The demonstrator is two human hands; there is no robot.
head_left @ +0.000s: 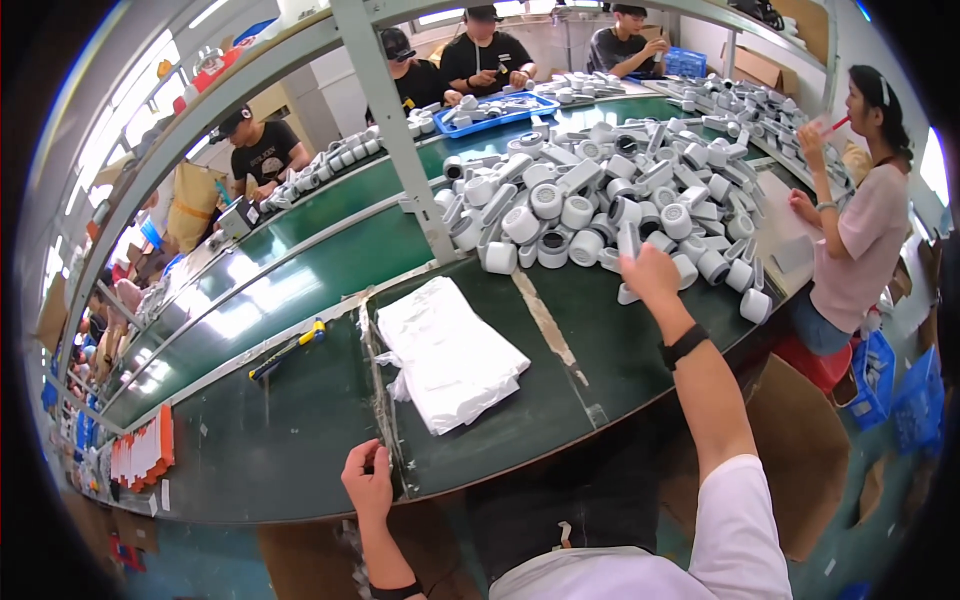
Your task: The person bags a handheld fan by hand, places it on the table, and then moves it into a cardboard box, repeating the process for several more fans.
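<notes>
My right hand reaches to the near edge of a big heap of white-and-grey handheld devices, each with a round drum-like head and a flat handle. Its fingers are closed around the grey handle of one device, which is partly hidden by the hand and the heap. My left hand hovers by the bench's front edge, fingers curled in and nothing visible in them. Between the hands, a stack of white plastic bags lies flat on the dark green bench.
A yellow-and-black cutter knife lies left of the bags. Orange-and-white boxes stand at the left end. A metal post rises behind the bags. A blue tray holds parts. Several people work across the bench; one person stands right.
</notes>
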